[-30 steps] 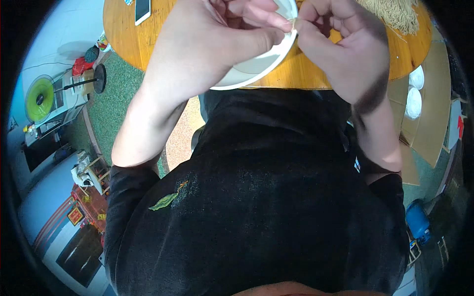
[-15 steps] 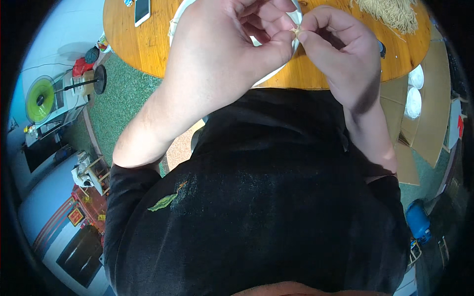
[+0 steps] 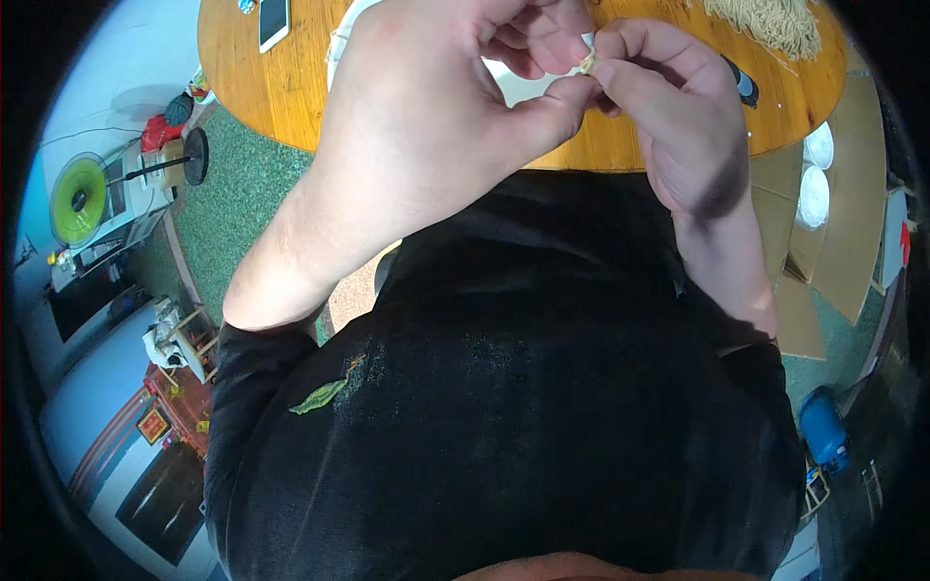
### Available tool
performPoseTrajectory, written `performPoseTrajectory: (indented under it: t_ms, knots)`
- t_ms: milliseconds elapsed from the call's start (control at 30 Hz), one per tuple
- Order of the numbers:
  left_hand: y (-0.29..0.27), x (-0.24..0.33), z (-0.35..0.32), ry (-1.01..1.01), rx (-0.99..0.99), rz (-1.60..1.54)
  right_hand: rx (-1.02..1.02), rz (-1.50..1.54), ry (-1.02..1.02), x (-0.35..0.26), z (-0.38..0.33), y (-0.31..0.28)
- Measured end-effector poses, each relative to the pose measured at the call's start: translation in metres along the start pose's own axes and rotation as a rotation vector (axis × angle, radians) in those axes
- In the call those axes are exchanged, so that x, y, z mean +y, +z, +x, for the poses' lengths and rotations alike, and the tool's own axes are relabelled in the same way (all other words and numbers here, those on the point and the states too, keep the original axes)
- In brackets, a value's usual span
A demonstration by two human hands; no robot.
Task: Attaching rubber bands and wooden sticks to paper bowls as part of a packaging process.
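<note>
A small pale beige piece, perhaps knotted cord (image 3: 587, 63), is pinched between the thumb and index finger of my right hand (image 3: 678, 92). My left hand (image 3: 436, 87) meets it from the other side, its fingers curled and its thumb close under the piece. The fingertips of both hands nearly touch, so much of the piece is covered. A white dish or basin (image 3: 523, 89) shows beneath my left hand, mostly hidden by it. At the upper right of the wooden table lies a bundle of beige cords (image 3: 765, 24).
The round wooden table (image 3: 257, 82) carries a white phone (image 3: 275, 24) at the left and a dark object (image 3: 743, 81) beside my right hand. Cardboard (image 3: 845, 203) with white round things (image 3: 813, 197) lies on the right. A green fan (image 3: 79, 198) stands at the left.
Both hands have shifted slightly right and down with the beige piece. My left thumb has moved lower, away from its fingers, and more of the dark object shows.
</note>
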State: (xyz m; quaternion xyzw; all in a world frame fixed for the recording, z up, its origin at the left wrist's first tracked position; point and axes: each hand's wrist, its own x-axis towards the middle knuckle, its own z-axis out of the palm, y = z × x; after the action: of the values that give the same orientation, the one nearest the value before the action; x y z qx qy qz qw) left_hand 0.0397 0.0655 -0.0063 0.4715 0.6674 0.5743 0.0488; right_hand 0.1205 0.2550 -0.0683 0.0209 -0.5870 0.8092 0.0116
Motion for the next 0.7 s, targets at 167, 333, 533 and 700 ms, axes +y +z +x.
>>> performPoseTrajectory:
  t_ms: [167,333,533,700]
  knots:
    - [0.005,-0.005,0.004,0.343,0.022,-0.261,-0.025,-0.009,-0.009,0.000,0.001,-0.004]
    - [0.007,-0.015,0.002,0.255,0.018,-0.260,-0.062,0.060,0.051,-0.003,0.001,-0.005]
    - [0.009,-0.024,0.005,0.289,-0.022,-0.319,-0.098,0.148,0.082,0.001,0.004,-0.012]
    - [0.007,-0.029,0.001,0.283,-0.038,-0.367,-0.190,0.216,0.039,0.006,0.003,-0.016]
